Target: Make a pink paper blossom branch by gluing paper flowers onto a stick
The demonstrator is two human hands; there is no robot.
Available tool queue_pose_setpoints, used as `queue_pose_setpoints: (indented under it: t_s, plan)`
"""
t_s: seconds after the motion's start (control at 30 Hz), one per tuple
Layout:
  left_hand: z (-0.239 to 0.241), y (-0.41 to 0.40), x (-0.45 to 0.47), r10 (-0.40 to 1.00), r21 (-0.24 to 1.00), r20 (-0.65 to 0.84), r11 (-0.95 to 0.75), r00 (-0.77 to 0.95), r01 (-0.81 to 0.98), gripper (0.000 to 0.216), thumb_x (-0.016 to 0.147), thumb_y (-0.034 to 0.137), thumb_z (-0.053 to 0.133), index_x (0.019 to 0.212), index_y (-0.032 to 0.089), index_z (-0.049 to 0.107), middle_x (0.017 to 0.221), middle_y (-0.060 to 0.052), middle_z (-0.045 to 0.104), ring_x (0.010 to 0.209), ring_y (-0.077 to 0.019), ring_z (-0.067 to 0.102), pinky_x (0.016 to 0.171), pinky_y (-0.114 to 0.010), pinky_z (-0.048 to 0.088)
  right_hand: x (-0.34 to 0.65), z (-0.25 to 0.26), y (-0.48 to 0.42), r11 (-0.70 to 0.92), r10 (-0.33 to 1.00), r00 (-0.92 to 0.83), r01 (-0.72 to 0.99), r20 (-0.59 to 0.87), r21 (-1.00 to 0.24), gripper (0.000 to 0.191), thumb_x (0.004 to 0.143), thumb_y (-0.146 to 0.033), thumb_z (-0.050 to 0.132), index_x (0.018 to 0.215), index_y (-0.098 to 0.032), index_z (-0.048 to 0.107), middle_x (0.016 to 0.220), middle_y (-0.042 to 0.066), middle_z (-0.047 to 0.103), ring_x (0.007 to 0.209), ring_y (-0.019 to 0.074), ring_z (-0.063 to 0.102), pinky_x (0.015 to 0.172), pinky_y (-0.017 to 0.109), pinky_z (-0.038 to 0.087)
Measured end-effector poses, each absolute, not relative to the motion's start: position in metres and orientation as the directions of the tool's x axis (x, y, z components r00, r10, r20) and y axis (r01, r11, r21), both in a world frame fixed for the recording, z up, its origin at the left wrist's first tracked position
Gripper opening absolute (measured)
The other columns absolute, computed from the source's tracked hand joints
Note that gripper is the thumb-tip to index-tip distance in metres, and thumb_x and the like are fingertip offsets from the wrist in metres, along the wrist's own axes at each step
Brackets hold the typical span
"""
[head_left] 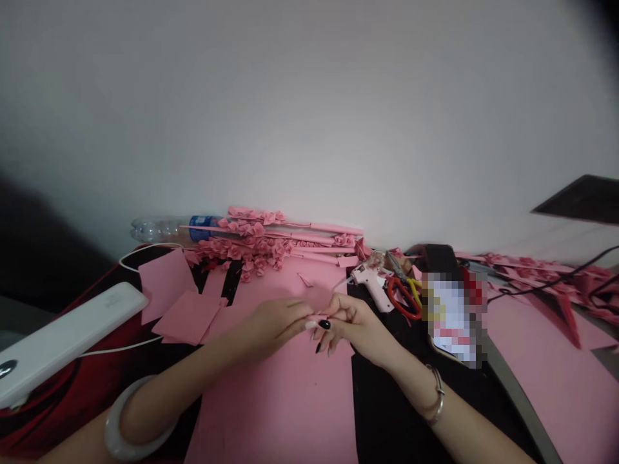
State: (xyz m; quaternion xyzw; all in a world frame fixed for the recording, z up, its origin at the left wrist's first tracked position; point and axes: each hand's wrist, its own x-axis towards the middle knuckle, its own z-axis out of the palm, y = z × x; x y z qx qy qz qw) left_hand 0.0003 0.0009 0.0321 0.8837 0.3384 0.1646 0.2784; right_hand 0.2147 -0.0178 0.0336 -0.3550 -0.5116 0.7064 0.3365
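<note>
Over the large pink paper sheet (pixel 280 406), my two hands meet at the fingertips. My left hand (pixel 278 325) reaches in from the left, its fingers pressed together on a small piece of pink paper (pixel 320 317). From the other side my right hand (pixel 360 325) pinches the same piece with thumb and finger; its other fingers are curled below. Most of that piece is hidden by the fingers, so its shape is unclear. Just beyond the hands, a small folded pink scrap (pixel 304 280) lies on the sheet.
Pink paper flowers on stems (pixel 264 251) are heaped by the wall, near a plastic bottle (pixel 159 229). Square pink papers (pixel 188 316) and a long white device (pixel 72 341) lie left. Rightward are a glue gun (pixel 374 290), red-handled scissors (pixel 403 299) and a phone (pixel 452 322).
</note>
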Motion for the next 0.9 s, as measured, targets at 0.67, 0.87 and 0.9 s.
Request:
queue_pose_setpoints:
  t_s: [0.67,0.87,0.9]
  plan:
    - [0.011,-0.005,-0.006,0.721,0.47,0.097,-0.641,0.686,0.607,0.029,0.102,0.032,0.039,0.103,0.02,0.065,0.091,-0.004,0.07,0.078,-0.0199,0.065,0.067,-0.026,0.045,0.222,0.01,-0.031,-0.083,0.919,-0.387,-0.005,-0.074,-0.997,0.017,0.087,-0.032,0.06,0.098,-0.018,0.062,0.072,0.002,0.071,0.06,0.0151,0.069,0.058,0.027,0.054]
    - [0.013,-0.005,-0.005,0.795,0.461,0.069,-0.561,0.602,0.688,0.033,0.102,0.035,0.036,0.103,0.017,0.064,0.096,-0.007,0.07,0.082,-0.021,0.065,0.071,-0.029,0.048,0.218,0.017,-0.035,0.091,0.979,-0.196,0.168,0.058,-0.982,0.014,0.082,-0.019,0.057,0.094,-0.017,0.063,0.054,-0.008,0.052,0.045,0.0086,0.047,0.047,0.021,0.036]
    - [0.013,-0.006,-0.005,0.796,0.469,0.067,-0.558,0.602,0.685,0.033,0.102,0.036,0.037,0.103,0.018,0.064,0.095,-0.006,0.07,0.082,-0.0208,0.065,0.071,-0.029,0.048,0.217,0.018,-0.036,0.109,0.975,-0.211,0.204,0.065,-0.973,0.017,0.081,-0.018,0.056,0.096,-0.016,0.064,0.052,-0.008,0.05,0.046,0.009,0.047,0.048,0.022,0.036]
